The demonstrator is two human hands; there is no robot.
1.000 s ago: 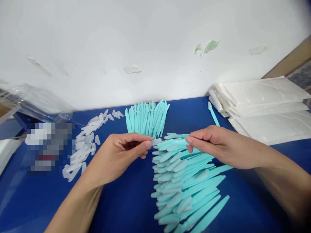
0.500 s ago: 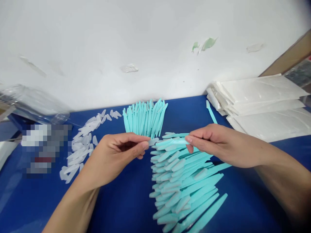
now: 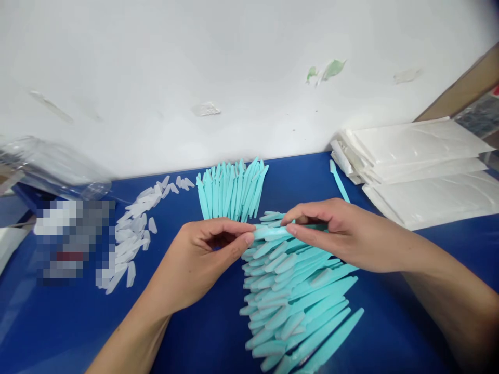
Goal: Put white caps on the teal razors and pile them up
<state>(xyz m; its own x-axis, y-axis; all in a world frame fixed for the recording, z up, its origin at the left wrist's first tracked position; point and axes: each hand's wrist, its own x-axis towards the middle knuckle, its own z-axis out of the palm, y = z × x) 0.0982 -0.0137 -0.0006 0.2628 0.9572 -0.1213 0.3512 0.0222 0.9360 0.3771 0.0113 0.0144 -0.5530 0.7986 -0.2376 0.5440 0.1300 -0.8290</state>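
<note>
My right hand [image 3: 312,228] pinches a turquoise stick-like piece [image 3: 275,234] near its middle, above a large pile. Its left end meets the fingertips of my left hand [image 3: 234,241], where a translucent cap is pinched and mostly covered by the fingers. Below both hands lies the large pile of turquoise pieces [image 3: 288,311], wide ends to the left. A smaller bunch of turquoise pieces [image 3: 230,189] stands out behind my left hand, near the wall. Loose translucent caps [image 3: 132,228] are spread on the blue table [image 3: 187,337] left of my left hand.
White flat packets [image 3: 436,182] are stacked at the right, with one turquoise piece [image 3: 340,182] lying beside them. Clear plastic wrapping [image 3: 58,166] and a pixelated object [image 3: 74,241] are at the left. A white wall [image 3: 156,78] rises behind the table.
My left hand has moved right with the cap, and my right hand slightly left. The cap and the held turquoise piece, apart before, now meet between my fingertips.
</note>
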